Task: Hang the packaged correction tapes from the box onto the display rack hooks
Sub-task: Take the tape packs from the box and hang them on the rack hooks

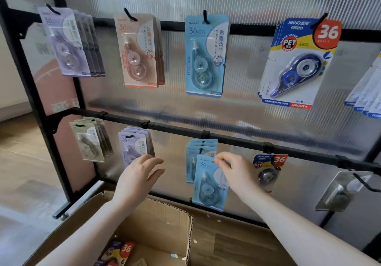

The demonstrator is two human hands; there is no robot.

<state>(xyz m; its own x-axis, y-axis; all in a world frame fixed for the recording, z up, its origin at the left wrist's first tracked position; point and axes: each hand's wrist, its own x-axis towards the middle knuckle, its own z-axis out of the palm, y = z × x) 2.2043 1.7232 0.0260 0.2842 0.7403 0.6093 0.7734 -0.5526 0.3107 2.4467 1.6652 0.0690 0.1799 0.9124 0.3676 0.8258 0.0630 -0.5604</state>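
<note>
Down at the person's feet sits the cardboard box (144, 224), flaps open, with a few red-and-blue packs (117, 253) left in its near corner. Above it, the right hand (233, 171) pinches the top right corner of a light-blue correction tape pack (208, 185) between thumb and fingertips, holding it up just in front of the other blue packs (203, 150) already on the lower-rail hook (201, 151). The left hand (140, 175) hangs in the air beside the lilac packs (134, 142), fingers (154, 162) spread and relaxed, gripping nothing.

That pack looks featherlight: a stiff card back with a clear plastic blister over the tape. I'd guess it flexes a little but won't droop, and the top edge near the hang hole seems the sensible place to hold, as the blister is likely slick.

Its long axis runs nearly vertical, leaning slightly, printed face toward the person, hang hole uppermost and the dispenser's nose pointing up.
</note>
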